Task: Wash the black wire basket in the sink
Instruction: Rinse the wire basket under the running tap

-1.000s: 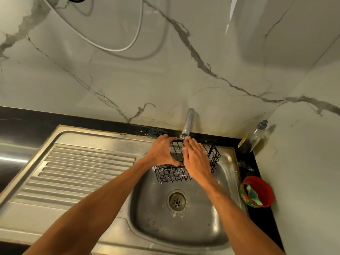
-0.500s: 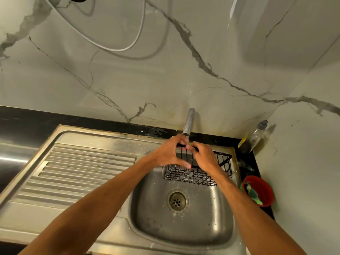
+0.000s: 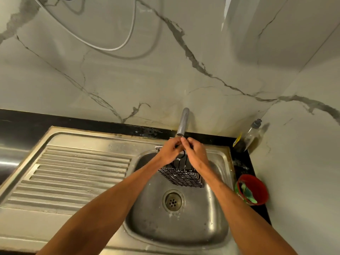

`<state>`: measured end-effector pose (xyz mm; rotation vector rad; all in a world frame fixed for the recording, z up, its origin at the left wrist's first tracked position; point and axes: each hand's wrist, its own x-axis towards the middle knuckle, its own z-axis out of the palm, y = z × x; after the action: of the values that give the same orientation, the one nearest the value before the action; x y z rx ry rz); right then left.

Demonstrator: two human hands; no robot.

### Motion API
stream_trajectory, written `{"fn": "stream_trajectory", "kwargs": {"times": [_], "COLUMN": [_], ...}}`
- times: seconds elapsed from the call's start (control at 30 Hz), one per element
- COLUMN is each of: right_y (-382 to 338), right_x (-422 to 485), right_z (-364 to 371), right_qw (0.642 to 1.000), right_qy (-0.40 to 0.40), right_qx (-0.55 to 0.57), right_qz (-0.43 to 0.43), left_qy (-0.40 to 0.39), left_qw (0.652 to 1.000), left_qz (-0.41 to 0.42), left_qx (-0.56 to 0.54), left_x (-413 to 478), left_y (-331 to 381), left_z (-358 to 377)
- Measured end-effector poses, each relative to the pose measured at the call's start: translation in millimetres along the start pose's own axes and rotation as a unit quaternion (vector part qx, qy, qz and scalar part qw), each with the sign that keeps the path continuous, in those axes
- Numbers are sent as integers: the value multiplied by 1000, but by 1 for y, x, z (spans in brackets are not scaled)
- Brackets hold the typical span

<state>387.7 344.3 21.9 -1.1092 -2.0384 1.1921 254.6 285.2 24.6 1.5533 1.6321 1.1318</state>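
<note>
The black wire basket (image 3: 182, 176) hangs tilted over the steel sink bowl (image 3: 217, 225), just under the tap spout (image 3: 183, 122). My left hand (image 3: 170, 150) and my right hand (image 3: 196, 153) are side by side at its upper end, both closed on the wires. The fingertips nearly touch below the spout mouth. The basket's top part is hidden behind my hands; its grid bottom faces the camera above the drain (image 3: 173, 200). I cannot tell whether water is running.
A ribbed steel draining board (image 3: 73, 173) lies left of the bowl. On the black counter at right stand a red tub (image 3: 253, 189) holding a green scrub pad and a clear soap bottle (image 3: 250, 135) in the corner. A marble wall rises behind.
The basket has swung from lying level to hanging nearly upright, its grid bottom now towards me. Both hands have drawn together and risen closer to the spout.
</note>
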Motion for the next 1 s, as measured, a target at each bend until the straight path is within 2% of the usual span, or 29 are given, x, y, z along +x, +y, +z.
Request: {"fn": "stream_trajectory", "kwargs": {"times": [0.13, 0.23, 0.33, 0.4, 0.47, 0.57, 0.63, 0.7, 0.83, 0.93, 1.0], "right_y": [-2, 0, 13, 21, 22, 16, 7, 3, -5, -14, -7], "right_x": [-1, 6, 13, 14, 17, 14, 2, -3, 2, -16, -20], "right_z": [-3, -12, -18, -18, -16, -4, 16, 28, 26, 43, 41], "right_qw": [996, 987, 975, 977, 984, 991, 978, 962, 946, 913, 904], "right_qy": [21, 79, 114, 121, 131, 110, 64, 48, 73, 18, -7], "right_qx": [86, 140, 182, 172, 117, -67, -165, -213, -289, -360, -384], "right_qz": [-9, 24, 55, 48, 25, -33, -110, -165, -125, -189, -186], "left_qy": [-13, -10, -60, -66, -8, 76, 99, 111, 151, 182, 190], "left_qw": [999, 996, 990, 986, 984, 973, 969, 964, 948, 925, 922], "left_qz": [4, -54, -125, -140, -137, -110, -96, -95, -104, -121, -124], "left_qx": [30, 64, 2, -59, -118, -186, -206, -222, -261, -312, -313], "left_x": [1, 3, -7, -13, -15, -6, 2, 6, 3, 4, 4], "left_y": [6, -11, -32, -37, -31, -19, -11, -6, -14, -12, -11], "left_z": [-4, -24, -46, -46, -37, -29, -27, -27, -32, -30, -25]}}
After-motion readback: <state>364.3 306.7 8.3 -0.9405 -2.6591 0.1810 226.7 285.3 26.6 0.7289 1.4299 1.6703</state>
